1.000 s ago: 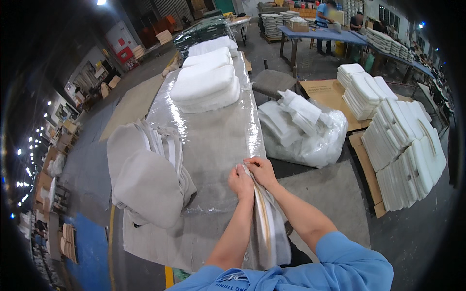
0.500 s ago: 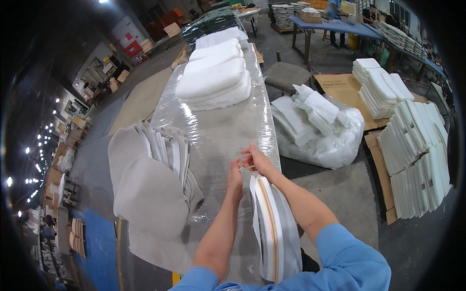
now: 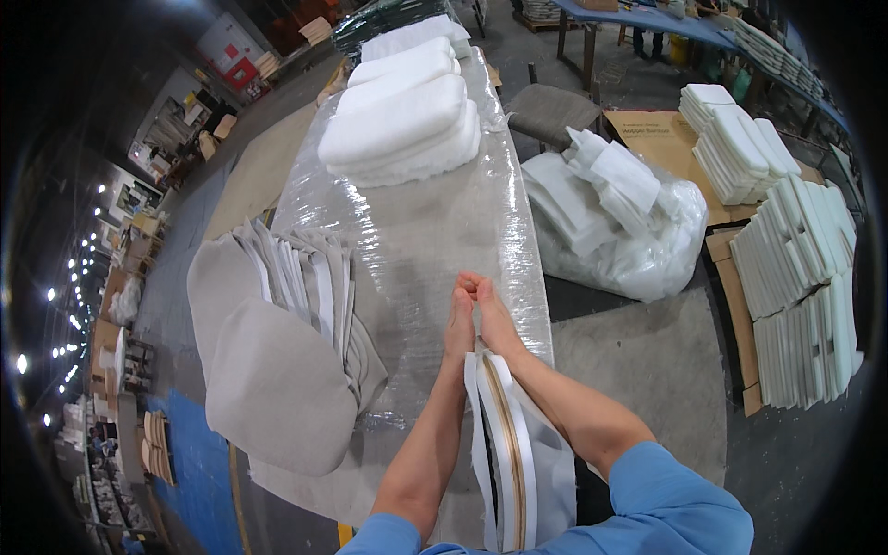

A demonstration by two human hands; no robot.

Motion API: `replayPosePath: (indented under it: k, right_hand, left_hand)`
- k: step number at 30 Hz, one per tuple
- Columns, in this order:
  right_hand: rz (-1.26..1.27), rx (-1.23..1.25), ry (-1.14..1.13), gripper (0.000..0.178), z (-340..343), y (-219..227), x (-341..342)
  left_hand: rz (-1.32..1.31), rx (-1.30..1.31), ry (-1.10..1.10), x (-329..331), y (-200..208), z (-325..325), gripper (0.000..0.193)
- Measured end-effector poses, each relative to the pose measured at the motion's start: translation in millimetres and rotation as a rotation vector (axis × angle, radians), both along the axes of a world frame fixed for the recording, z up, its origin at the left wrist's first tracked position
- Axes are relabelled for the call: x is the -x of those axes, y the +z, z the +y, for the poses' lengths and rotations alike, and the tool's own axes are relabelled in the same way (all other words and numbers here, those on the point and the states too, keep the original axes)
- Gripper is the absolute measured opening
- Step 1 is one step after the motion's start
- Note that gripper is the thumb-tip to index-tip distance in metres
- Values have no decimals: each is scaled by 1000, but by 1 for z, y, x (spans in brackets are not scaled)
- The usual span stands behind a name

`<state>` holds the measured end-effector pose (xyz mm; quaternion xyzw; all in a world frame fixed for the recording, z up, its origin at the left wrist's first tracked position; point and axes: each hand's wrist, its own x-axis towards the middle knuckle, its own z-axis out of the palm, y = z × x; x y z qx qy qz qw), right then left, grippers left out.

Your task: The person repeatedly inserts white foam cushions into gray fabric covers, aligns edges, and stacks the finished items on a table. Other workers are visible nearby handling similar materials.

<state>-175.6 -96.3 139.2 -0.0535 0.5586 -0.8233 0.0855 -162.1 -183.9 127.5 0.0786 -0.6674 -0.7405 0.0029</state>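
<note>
My left hand (image 3: 460, 322) and my right hand (image 3: 494, 319) come together over the plastic-wrapped table (image 3: 435, 231), palms facing and fingertips meeting. Their fingers look stretched out, slightly bent at the tips, with nothing visible between them. Just below, between my wrists and forearms, lies a narrow white and grey fabric cover (image 3: 546, 462) with a tan zipper (image 3: 508, 444) along its length. Its far end reaches up to the heels of my hands, and its near end runs to my body. Left of my arms is a pile of grey fabric covers (image 3: 277, 388), edged in white.
White padded cushions (image 3: 398, 120) are stacked at the table's far end. To the right are a clear plastic bag (image 3: 647, 250) with white pieces, a grey stool (image 3: 552, 113) and tall stacks of white pads (image 3: 795, 250) on cardboard. A blue table (image 3: 647, 23) stands behind.
My hands have closed in on each other, from slightly apart to fingertips meeting. The view has shifted, so the cushions and bag sit higher in the picture.
</note>
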Motion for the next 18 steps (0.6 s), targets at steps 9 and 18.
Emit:
replayPosePath:
  k: [9,18]
  right_hand:
    - [360,-211,-115,61,29,11,-43]
    - [579,-381,306,26,81,42,-40]
  left_hand:
    - [-212,54,83,1,27,3,72]
    - [-362,-368,-134,-8,44,-7,83]
